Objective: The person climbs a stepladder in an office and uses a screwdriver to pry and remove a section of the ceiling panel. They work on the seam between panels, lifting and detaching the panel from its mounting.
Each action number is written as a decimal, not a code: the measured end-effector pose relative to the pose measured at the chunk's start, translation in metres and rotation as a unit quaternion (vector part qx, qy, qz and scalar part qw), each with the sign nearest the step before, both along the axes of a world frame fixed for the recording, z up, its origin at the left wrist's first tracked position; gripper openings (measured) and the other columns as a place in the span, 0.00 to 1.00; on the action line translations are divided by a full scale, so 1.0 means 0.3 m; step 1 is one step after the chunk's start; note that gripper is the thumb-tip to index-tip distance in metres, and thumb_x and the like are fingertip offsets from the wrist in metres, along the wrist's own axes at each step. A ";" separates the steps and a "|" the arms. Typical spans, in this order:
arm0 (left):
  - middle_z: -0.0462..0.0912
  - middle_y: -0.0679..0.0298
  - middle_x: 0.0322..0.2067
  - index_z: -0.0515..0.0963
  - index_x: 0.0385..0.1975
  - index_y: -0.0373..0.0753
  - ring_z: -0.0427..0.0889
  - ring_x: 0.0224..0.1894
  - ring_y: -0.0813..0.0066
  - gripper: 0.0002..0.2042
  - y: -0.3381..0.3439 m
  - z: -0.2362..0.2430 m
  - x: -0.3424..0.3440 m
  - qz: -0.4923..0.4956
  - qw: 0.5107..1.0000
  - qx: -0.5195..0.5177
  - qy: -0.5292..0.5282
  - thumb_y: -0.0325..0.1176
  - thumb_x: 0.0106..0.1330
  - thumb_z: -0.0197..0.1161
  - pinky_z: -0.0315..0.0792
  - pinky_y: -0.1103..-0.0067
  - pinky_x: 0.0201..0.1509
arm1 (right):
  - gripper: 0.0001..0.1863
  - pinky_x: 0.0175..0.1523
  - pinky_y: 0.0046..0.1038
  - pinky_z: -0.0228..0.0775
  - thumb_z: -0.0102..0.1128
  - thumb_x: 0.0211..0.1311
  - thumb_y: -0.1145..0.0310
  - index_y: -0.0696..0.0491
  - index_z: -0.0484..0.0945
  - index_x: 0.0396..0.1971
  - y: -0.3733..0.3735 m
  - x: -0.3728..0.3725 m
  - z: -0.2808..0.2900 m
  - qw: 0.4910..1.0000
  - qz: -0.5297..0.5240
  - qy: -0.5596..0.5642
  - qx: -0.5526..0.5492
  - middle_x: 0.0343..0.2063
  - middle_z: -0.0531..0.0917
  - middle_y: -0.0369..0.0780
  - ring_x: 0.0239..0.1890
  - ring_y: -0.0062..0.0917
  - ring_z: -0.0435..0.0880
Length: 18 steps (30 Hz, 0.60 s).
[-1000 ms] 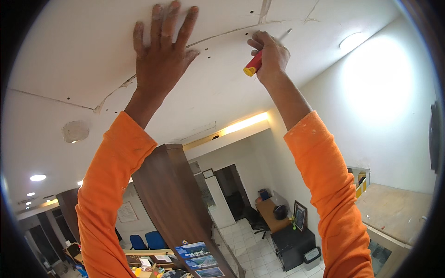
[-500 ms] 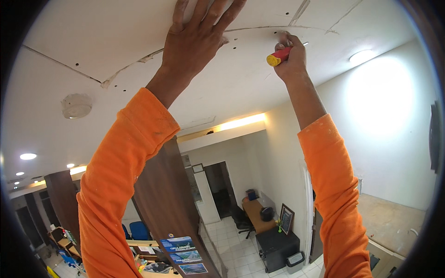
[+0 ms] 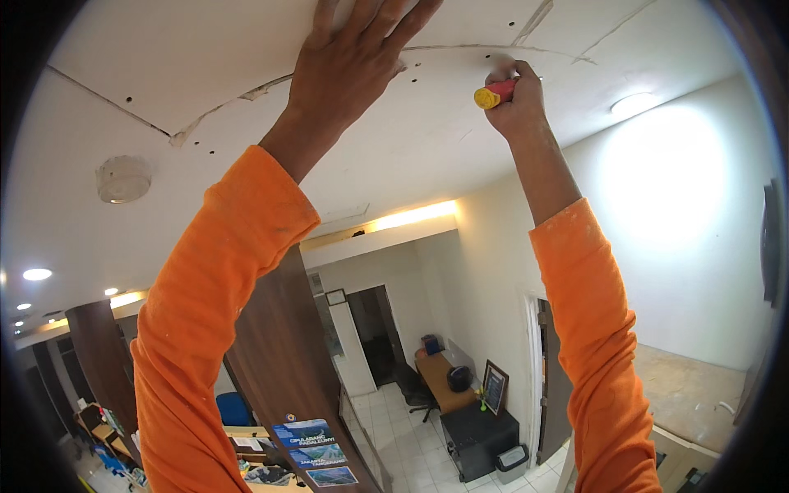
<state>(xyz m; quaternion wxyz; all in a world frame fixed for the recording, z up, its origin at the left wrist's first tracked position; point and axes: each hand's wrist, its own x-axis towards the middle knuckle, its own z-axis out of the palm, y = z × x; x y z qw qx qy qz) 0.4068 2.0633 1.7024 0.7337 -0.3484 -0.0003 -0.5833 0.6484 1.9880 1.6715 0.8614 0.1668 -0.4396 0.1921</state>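
Both my arms reach up to a white ceiling [image 3: 394,148]. My left hand [image 3: 341,78] lies flat against it with fingers spread, the fingertips cut off by the top edge of the view. To its right, my right hand [image 3: 522,107] is wrapped round a hand tool with a red handle and yellow end [image 3: 496,94]. The tool's working end is mostly hidden behind my fingers, so its kind cannot be made out. A curved panel seam [image 3: 464,47] runs just above my right hand. Small dark holes [image 3: 414,80] dot the ceiling between my hands.
A round fitting [image 3: 124,179] sits on the ceiling at left. Below stand a brown column [image 3: 283,345], a wooden desk [image 3: 444,382], a black cabinet [image 3: 481,440] and a grey bin [image 3: 512,464]. A lit lamp [image 3: 634,104] is in the ceiling near the right wall.
The view has shifted slightly, moving the room a little left and up in the picture. My right hand has turned the handle a little; my left hand stays against the ceiling.
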 end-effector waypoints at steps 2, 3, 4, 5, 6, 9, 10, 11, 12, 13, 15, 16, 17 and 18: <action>0.44 0.55 0.81 0.47 0.82 0.51 0.43 0.83 0.52 0.58 -0.003 -0.002 0.005 0.000 1.000 -0.004 0.000 0.63 0.56 0.75 0.44 0.46 0.82 | 0.03 0.31 0.22 0.71 0.57 0.71 0.72 0.53 0.74 0.36 0.006 0.003 0.002 1.000 0.014 0.008 0.012 0.26 0.78 0.36 0.25 0.21 0.73; 0.44 0.55 0.81 0.47 0.82 0.51 0.42 0.83 0.52 0.57 -0.006 -0.002 0.006 0.002 1.000 -0.005 -0.001 0.63 0.57 0.74 0.44 0.46 0.82 | 0.04 0.31 0.23 0.71 0.58 0.70 0.71 0.53 0.74 0.35 0.008 0.001 0.003 1.000 0.012 0.016 0.012 0.26 0.78 0.36 0.25 0.21 0.73; 0.44 0.55 0.81 0.47 0.82 0.51 0.42 0.83 0.52 0.57 -0.007 -0.005 0.005 0.007 1.000 -0.009 -0.002 0.63 0.57 0.74 0.44 0.46 0.82 | 0.04 0.31 0.23 0.70 0.59 0.70 0.71 0.53 0.74 0.34 0.012 0.000 0.004 1.000 0.011 0.023 0.013 0.25 0.77 0.36 0.25 0.21 0.73; 0.44 0.55 0.81 0.48 0.82 0.51 0.42 0.83 0.51 0.56 -0.009 -0.007 0.005 0.012 1.000 -0.013 -0.003 0.64 0.58 0.73 0.44 0.46 0.82 | 0.05 0.31 0.23 0.70 0.60 0.69 0.71 0.53 0.73 0.34 0.019 -0.002 0.006 0.999 -0.013 0.038 0.019 0.25 0.77 0.36 0.25 0.21 0.73; 0.44 0.55 0.81 0.48 0.82 0.51 0.42 0.83 0.51 0.56 -0.012 -0.009 0.006 0.018 1.000 -0.016 -0.005 0.64 0.58 0.73 0.44 0.46 0.82 | 0.06 0.30 0.23 0.70 0.61 0.68 0.70 0.53 0.73 0.33 0.025 -0.006 0.008 0.998 -0.036 0.053 0.026 0.25 0.76 0.36 0.25 0.21 0.73; 0.43 0.54 0.81 0.48 0.82 0.50 0.42 0.82 0.50 0.55 -0.010 -0.008 0.005 0.026 0.999 -0.001 -0.020 0.64 0.60 0.71 0.45 0.46 0.82 | 0.08 0.30 0.24 0.70 0.63 0.66 0.70 0.54 0.73 0.32 0.039 -0.026 0.007 0.993 -0.088 0.078 0.029 0.25 0.76 0.35 0.26 0.21 0.74; 0.43 0.54 0.81 0.48 0.82 0.50 0.42 0.82 0.50 0.55 -0.009 -0.007 0.005 0.029 0.999 -0.003 -0.026 0.64 0.60 0.71 0.45 0.46 0.82 | 0.08 0.30 0.25 0.70 0.63 0.66 0.70 0.54 0.72 0.32 0.041 -0.039 0.005 0.991 -0.103 0.083 0.027 0.25 0.76 0.35 0.26 0.22 0.75; 0.43 0.54 0.81 0.47 0.82 0.50 0.42 0.83 0.49 0.54 -0.007 -0.006 0.004 0.032 0.999 -0.004 -0.033 0.64 0.61 0.71 0.45 0.46 0.82 | 0.08 0.29 0.25 0.70 0.63 0.66 0.71 0.54 0.72 0.32 0.038 -0.050 0.002 0.990 -0.110 0.084 0.026 0.25 0.76 0.36 0.26 0.22 0.75; 0.43 0.54 0.81 0.47 0.82 0.50 0.42 0.83 0.49 0.54 -0.010 -0.007 0.005 0.034 0.999 -0.004 -0.038 0.64 0.61 0.71 0.45 0.45 0.82 | 0.07 0.29 0.25 0.69 0.62 0.66 0.71 0.54 0.72 0.32 0.038 -0.049 -0.001 0.989 -0.117 0.086 0.026 0.25 0.76 0.36 0.26 0.23 0.75; 0.42 0.54 0.81 0.47 0.82 0.50 0.41 0.83 0.49 0.55 -0.013 -0.006 0.004 0.034 0.999 -0.015 -0.030 0.64 0.61 0.71 0.45 0.45 0.82 | 0.07 0.29 0.25 0.69 0.62 0.66 0.72 0.54 0.73 0.32 0.033 -0.048 -0.002 0.988 -0.125 0.088 0.025 0.25 0.77 0.36 0.25 0.23 0.75; 0.42 0.54 0.82 0.46 0.82 0.50 0.40 0.83 0.49 0.55 -0.021 -0.003 0.006 0.031 0.999 -0.036 -0.014 0.64 0.61 0.71 0.45 0.45 0.82 | 0.06 0.29 0.26 0.70 0.61 0.67 0.72 0.55 0.73 0.32 0.024 -0.030 0.011 0.995 -0.065 0.068 0.034 0.26 0.77 0.37 0.25 0.24 0.76; 0.42 0.53 0.82 0.46 0.82 0.50 0.39 0.83 0.49 0.55 -0.022 -0.002 0.010 0.032 0.999 -0.033 -0.018 0.64 0.61 0.71 0.44 0.45 0.82 | 0.05 0.29 0.26 0.70 0.60 0.68 0.73 0.55 0.73 0.33 0.023 -0.014 0.016 0.997 -0.035 0.057 0.038 0.26 0.78 0.38 0.24 0.25 0.76; 0.41 0.53 0.82 0.46 0.82 0.51 0.39 0.83 0.48 0.55 -0.022 -0.003 0.016 0.032 0.999 -0.030 -0.022 0.64 0.61 0.71 0.44 0.45 0.82 | 0.05 0.29 0.26 0.70 0.59 0.68 0.73 0.56 0.74 0.33 0.024 0.003 0.015 0.998 -0.038 0.045 0.036 0.26 0.78 0.38 0.24 0.25 0.76; 0.41 0.53 0.82 0.45 0.82 0.51 0.38 0.83 0.48 0.56 -0.019 0.002 0.018 0.034 0.999 -0.026 -0.028 0.64 0.60 0.71 0.44 0.45 0.82 | 0.05 0.29 0.26 0.70 0.58 0.69 0.73 0.56 0.74 0.33 0.021 0.007 0.015 0.998 -0.039 0.032 0.035 0.25 0.78 0.38 0.24 0.25 0.76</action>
